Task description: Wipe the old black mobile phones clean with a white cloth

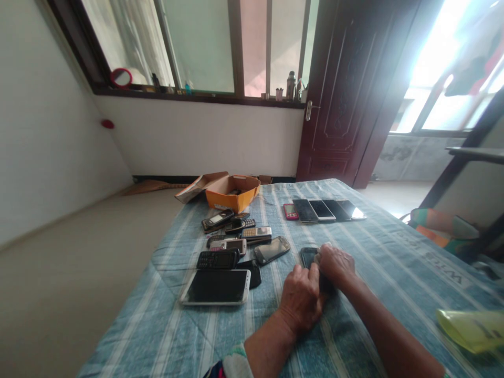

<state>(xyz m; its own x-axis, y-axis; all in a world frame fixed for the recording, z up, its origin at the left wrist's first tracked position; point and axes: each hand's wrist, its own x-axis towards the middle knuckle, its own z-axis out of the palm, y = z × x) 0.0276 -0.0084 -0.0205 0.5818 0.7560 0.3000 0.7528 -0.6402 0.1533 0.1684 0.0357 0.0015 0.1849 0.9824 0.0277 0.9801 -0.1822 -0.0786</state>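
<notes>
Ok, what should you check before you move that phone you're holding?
1. Both hands on the dark phone: ok, the left hand and right hand both grip it.
2. Phone away from the table edge: ok, it sits mid-cloth.
3. Screen unbroken: cannot tell, the hands cover most of it.
4. Room beside the row of five phones: ok, cloth shows at its right end.
5. Pile of phones apart from the hands: ok, a gap shows.

2 bare forearms reach forward from the lower edge and converge. The left hand (301, 299) lies back-up, fingers curled under. The right hand (334, 265) sits just beyond, touching it, fingers bent downward, wrist angled inward.
</notes>
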